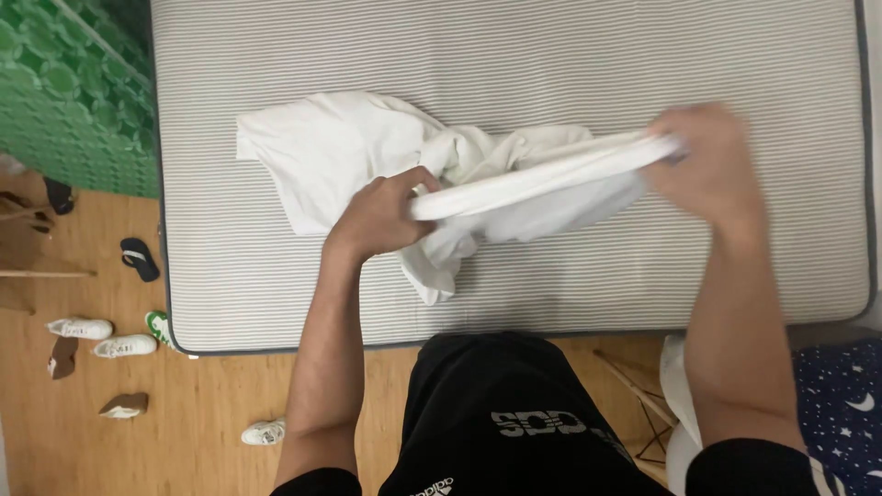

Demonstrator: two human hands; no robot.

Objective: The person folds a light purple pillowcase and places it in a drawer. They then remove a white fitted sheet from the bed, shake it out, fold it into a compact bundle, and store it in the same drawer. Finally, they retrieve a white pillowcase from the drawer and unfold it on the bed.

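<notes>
A white shirt (331,152) lies crumpled on a grey striped mattress (514,55). My left hand (381,216) grips one end of a stretched edge of the shirt near the mattress middle. My right hand (707,165), blurred, grips the other end of that edge further right and slightly higher. The edge runs taut between both hands, while the rest of the cloth rests bunched on the mattress behind and below it.
Wooden floor lies left of the mattress with several shoes (101,335) and a dark slipper (140,259). A green patterned surface (73,83) stands at upper left. A chair with wooden legs (643,404) and a star-patterned blue cloth (845,404) sit at lower right.
</notes>
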